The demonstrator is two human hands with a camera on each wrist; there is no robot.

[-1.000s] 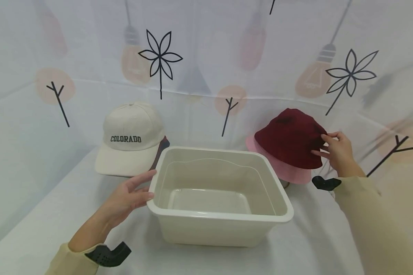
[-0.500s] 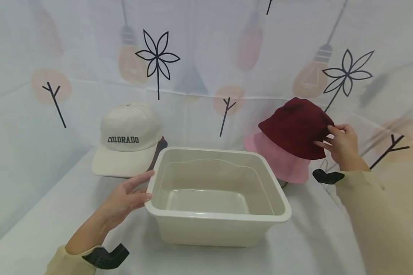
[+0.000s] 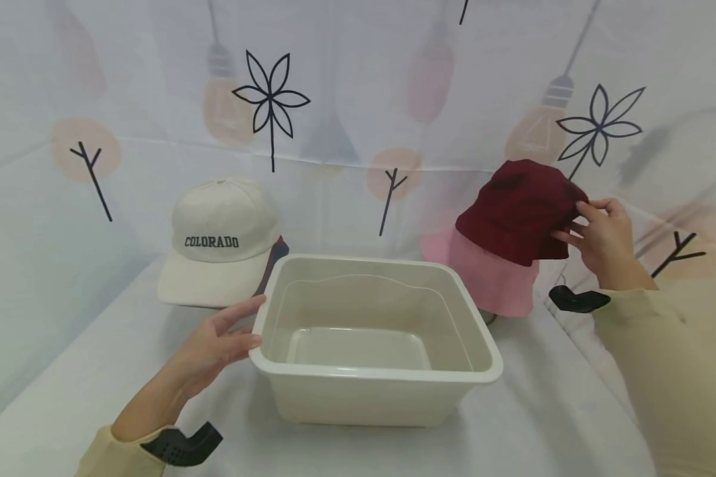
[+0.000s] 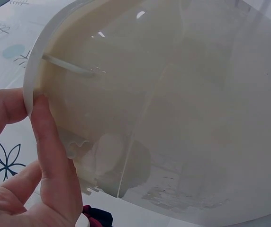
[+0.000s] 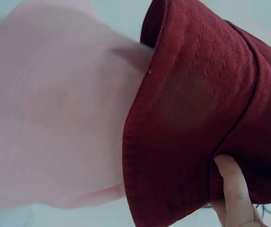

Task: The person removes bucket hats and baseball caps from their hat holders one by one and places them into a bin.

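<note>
My right hand (image 3: 611, 242) pinches the crown side of a burgundy bucket hat (image 3: 519, 212), held tilted over a pink bucket hat (image 3: 495, 278). In the right wrist view, one finger lies on the burgundy fabric by the brim seam, and the hat's brim overlaps the pink hat. My left hand (image 3: 211, 348) touches the left rim of a cream plastic basin (image 3: 370, 397) with spread, fairly straight fingers. The left wrist view shows those fingertips right at the basin's rim (image 4: 33, 71). Nothing lies inside the basin.
A cream baseball cap (image 3: 223, 218) lettered COLORADO is at the back left, with a dark blue and red thing (image 3: 277, 258) partly hidden behind it. A printed cloth backdrop (image 3: 334, 99) rises behind the white-covered table (image 3: 215, 437).
My right hand has lifted the burgundy hat up and to the right, uncovering more of the pink one. The left hand stays at the basin's rim.
</note>
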